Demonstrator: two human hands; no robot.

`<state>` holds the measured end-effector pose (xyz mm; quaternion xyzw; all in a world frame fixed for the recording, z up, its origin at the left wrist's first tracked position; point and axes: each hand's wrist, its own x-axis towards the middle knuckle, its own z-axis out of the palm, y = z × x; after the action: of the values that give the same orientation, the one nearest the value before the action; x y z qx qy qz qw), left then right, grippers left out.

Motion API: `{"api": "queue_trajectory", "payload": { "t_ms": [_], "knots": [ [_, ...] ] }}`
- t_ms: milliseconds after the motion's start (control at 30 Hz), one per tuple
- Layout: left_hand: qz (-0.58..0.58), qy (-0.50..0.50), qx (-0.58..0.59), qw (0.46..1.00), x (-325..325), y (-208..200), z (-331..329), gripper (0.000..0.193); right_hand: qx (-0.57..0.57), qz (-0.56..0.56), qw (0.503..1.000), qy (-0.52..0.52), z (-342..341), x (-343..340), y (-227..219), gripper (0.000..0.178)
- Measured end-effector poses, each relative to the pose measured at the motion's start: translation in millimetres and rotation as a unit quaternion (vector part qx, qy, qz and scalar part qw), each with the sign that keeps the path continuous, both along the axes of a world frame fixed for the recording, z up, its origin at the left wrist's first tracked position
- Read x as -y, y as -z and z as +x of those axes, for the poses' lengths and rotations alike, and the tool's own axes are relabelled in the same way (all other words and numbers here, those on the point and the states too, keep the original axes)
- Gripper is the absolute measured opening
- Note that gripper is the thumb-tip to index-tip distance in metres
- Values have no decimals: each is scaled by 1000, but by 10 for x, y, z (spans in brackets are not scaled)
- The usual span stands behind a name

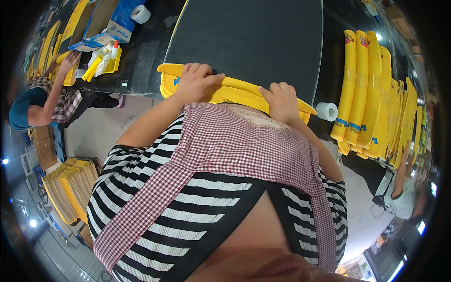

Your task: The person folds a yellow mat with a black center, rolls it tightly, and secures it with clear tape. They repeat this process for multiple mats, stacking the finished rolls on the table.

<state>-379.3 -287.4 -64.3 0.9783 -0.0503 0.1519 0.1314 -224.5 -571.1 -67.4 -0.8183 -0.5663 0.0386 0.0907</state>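
The yellow-and-dark mat (249, 42) lay on the black worktable (148, 77) directly in front of the person, dark face up, its near edge turned up into a yellow roll (242, 84) just before the apron (235, 127). The left hand (196, 82) was closed over the roll left of its middle and the right hand (282, 101) right of it, fingers bent over the far side and thumbs pointing inward; whether the fingertips reached underneath could not be told. This spread, set in from both ends, probably kept the curl even and stopped it springing open. The roll slanted slightly, its right end nearer the body. Just beside that end a white tape roll (326, 111) lay on its side, presumably for easy reach. Farther right, yellow rolled mats (350, 84) lay side by side in a row, an arrangement that likely saved space. Up and to the left, a yellow tray (115, 61) gathered small items, among them a red-capped bottle (114, 49), perhaps to stop them scattering, near a blue carton (120, 22). Beyond, a co-worker's hand (70, 61) rested at another yellow piece.
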Motion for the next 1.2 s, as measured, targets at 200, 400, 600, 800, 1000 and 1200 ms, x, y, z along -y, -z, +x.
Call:
{"api": "queue_trajectory", "payload": {
  "t_ms": [200,400,600,800,1000,1200],
  "knots": [
    [7,-66,-85,994,-49,-26,-70,43,34,-104,993,38,-144,33,-211,58],
    [-109,-89,-133,981,-201,51,115,19,-85,-91,988,86,-40,62,-155,58],
    [-83,-217,-183,955,-185,-175,226,28,-149,17,957,248,50,-12,-117,27],
    [9,-246,-203,948,-251,-215,200,47,-56,-9,958,281,66,34,-150,14],
    [-66,-272,-296,913,-272,-314,283,48,-65,101,960,252,56,230,121,18],
    [-49,-151,-143,977,-572,97,-3,44,-97,127,959,233,95,264,70,21]
  ]
}}
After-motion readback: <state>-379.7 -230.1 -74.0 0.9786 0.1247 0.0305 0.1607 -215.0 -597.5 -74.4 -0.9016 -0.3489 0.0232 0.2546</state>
